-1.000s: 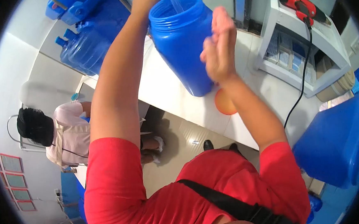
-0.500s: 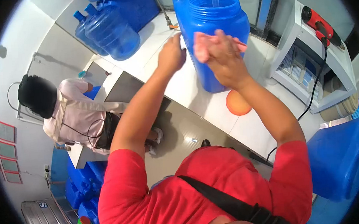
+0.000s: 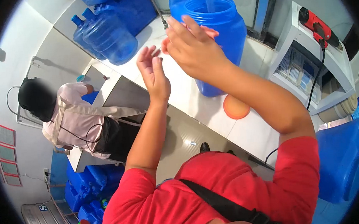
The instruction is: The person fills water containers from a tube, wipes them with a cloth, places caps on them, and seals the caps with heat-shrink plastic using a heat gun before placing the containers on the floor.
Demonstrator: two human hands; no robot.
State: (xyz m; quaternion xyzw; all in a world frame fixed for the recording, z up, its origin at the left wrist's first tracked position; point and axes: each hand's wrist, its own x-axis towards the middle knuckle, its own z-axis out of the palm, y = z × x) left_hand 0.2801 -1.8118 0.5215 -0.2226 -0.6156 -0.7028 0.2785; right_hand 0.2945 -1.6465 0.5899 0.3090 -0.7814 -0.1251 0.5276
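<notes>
My left hand [image 3: 154, 74] is raised over the white counter, fingers apart and nothing in it. My right hand [image 3: 196, 49] holds a pink cloth [image 3: 210, 31], which shows past its fingers and is mostly hidden by the hand. In front of this hand stands a large blue container [image 3: 228, 39] with a wide, uncovered mouth. A stream of water [image 3: 209, 1] falls into that mouth. Close to the container's base, an orange round lid [image 3: 236, 107] lies flat on the counter.
Clear blue water bottles [image 3: 111, 36] stand at the counter's far left. A red heat-gun-like tool [image 3: 318, 25] rests on a white cabinet [image 3: 283, 56] at right, its cord hanging down. Another person [image 3: 80, 110] works at left. A blue jug [image 3: 342, 159] sits at lower right.
My right hand has moved left with the cloth, from the container's front to its left side. The left hand has drawn back toward me and its fingers have spread.
</notes>
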